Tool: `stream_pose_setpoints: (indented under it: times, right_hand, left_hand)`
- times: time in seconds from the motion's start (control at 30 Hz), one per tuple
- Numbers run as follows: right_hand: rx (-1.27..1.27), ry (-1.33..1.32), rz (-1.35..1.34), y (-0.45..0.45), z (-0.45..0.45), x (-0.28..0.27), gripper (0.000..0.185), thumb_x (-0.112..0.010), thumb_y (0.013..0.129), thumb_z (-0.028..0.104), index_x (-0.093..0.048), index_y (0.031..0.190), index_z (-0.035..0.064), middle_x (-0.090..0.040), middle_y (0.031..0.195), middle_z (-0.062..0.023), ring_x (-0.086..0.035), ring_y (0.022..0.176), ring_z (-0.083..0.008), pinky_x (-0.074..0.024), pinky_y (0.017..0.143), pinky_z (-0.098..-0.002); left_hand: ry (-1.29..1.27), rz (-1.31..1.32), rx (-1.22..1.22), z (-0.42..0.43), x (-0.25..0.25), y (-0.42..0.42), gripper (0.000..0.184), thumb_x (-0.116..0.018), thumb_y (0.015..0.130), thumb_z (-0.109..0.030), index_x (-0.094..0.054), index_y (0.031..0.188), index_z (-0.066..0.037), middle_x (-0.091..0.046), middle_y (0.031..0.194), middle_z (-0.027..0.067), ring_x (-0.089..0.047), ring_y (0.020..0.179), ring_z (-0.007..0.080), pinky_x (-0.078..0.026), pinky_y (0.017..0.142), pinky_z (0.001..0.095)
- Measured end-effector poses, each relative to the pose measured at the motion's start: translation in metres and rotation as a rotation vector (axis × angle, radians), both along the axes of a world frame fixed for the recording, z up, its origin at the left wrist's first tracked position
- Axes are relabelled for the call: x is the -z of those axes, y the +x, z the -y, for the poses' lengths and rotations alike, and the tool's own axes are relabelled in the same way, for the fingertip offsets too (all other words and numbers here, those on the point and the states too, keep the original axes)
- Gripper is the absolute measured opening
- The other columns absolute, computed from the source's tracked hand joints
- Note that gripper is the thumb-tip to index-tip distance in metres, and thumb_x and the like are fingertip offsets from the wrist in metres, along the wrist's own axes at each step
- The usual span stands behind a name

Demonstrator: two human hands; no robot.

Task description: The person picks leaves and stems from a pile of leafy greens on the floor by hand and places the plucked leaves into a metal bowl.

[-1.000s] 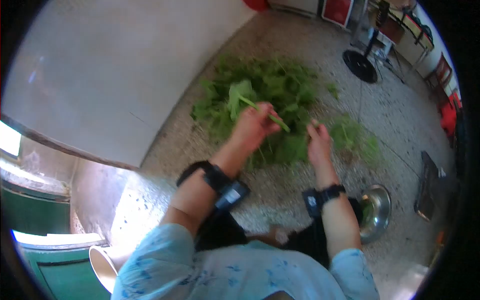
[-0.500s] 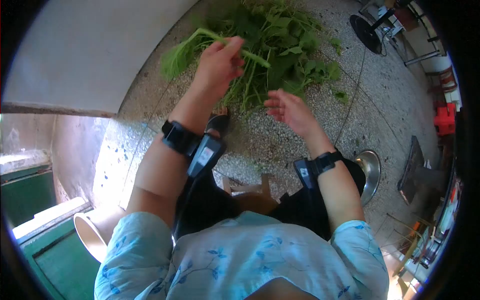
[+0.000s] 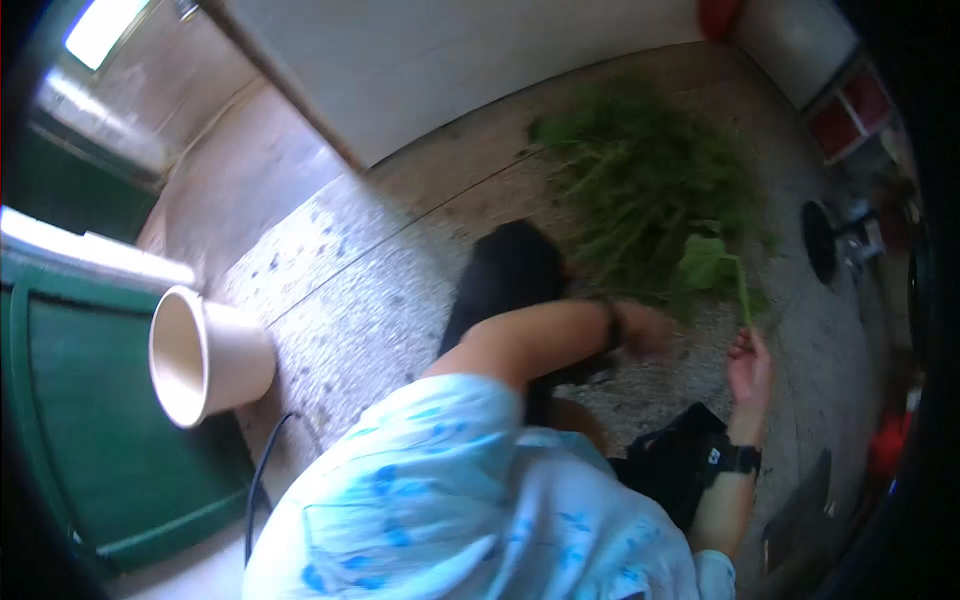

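My right hand (image 3: 752,370) is closed around the lower end of a green leafy stem (image 3: 743,290), which stands up from the fingers with a broad leaf at its top. My left hand (image 3: 650,333) is smeared by motion just left of it, so its fingers cannot be made out. Beyond both hands lies a large heap of leafy green stems (image 3: 640,180) on the speckled floor (image 3: 330,260), itself blurred. Dark bands with small devices are strapped to my forearms.
A cream bucket (image 3: 240,355) stands at the left beside a green door panel (image 3: 90,400). A pale wall or panel (image 3: 450,60) bounds the far side. The round black base of a stand (image 3: 818,240) is at the right.
My view has swung to the left, bringing the whole bucket into sight. The stem gripped by my left hand earlier is gone from there; my right hand, empty before, now holds a stem.
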State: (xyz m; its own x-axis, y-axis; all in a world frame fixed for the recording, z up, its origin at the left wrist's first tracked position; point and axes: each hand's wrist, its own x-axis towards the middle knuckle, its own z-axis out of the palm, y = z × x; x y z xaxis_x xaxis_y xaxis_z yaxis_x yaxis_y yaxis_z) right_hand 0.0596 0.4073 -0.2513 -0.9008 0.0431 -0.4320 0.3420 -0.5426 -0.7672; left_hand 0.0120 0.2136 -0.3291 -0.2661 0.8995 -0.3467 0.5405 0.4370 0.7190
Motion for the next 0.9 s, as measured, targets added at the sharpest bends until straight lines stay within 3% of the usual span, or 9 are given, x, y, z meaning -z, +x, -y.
stream_pose_setpoints:
  times: [0.13, 0.23, 0.57, 0.73, 0.9]
  right_hand:
    - [0.063, -0.263, -0.028, 0.002, -0.020, 0.010, 0.007, -0.053, 0.077, 0.009, -0.053, 0.081, 0.0028, -0.056, 0.073, -0.0062, -0.052, 0.064, -0.0124, -0.0433, 0.056, -0.0233]
    - [0.204, -0.286, -0.024, 0.001, -0.014, 0.005, 0.012, -0.052, 0.079, 0.011, -0.052, 0.088, 0.0031, -0.056, 0.074, -0.0081, -0.053, 0.065, -0.0148, -0.0434, 0.056, -0.0251]
    - [0.422, -0.440, 0.045, 0.031, -0.030, -0.029, 0.012, -0.051, 0.081, 0.011, -0.051, 0.090, 0.0046, -0.053, 0.075, -0.0078, -0.049, 0.062, -0.0135, -0.0415, 0.055, -0.0244]
    - [0.508, -0.349, 0.068, 0.031, -0.039, -0.031, 0.018, -0.046, 0.084, 0.014, -0.050, 0.096, 0.0016, -0.051, 0.077, -0.0061, -0.045, 0.065, -0.0109, -0.0377, 0.057, -0.0219]
    - [0.588, -0.236, 0.099, 0.057, -0.021, -0.042, 0.019, -0.047, 0.083, 0.014, -0.050, 0.098, 0.0016, -0.050, 0.076, -0.0046, -0.044, 0.062, -0.0114, -0.0368, 0.057, -0.0237]
  left_hand:
    - [-0.064, 0.161, -0.091, 0.006, 0.030, 0.067, 0.034, -0.050, 0.081, -0.029, -0.054, 0.100, -0.002, -0.057, 0.091, 0.0114, -0.056, 0.077, 0.0206, -0.046, 0.064, 0.0334]
    - [-0.099, 0.352, -0.085, 0.001, 0.044, 0.076, 0.033, -0.050, 0.081, -0.029, -0.053, 0.101, -0.002, -0.057, 0.092, 0.0113, -0.055, 0.079, 0.0205, -0.045, 0.067, 0.0333]
    - [-0.386, 0.882, 0.273, 0.033, 0.109, 0.138, 0.033, -0.047, 0.083, -0.029, -0.052, 0.104, -0.004, -0.055, 0.096, 0.0109, -0.053, 0.085, 0.0202, -0.042, 0.074, 0.0331]
    - [-0.371, 1.093, 0.322, 0.031, 0.103, 0.171, 0.033, -0.046, 0.083, -0.029, -0.051, 0.106, -0.004, -0.054, 0.099, 0.0106, -0.051, 0.089, 0.0201, -0.040, 0.078, 0.0331]
    - [-0.394, 1.139, 0.280, 0.063, 0.115, 0.188, 0.033, -0.045, 0.084, -0.029, -0.050, 0.107, -0.005, -0.054, 0.101, 0.0104, -0.050, 0.092, 0.0200, -0.039, 0.082, 0.0330]
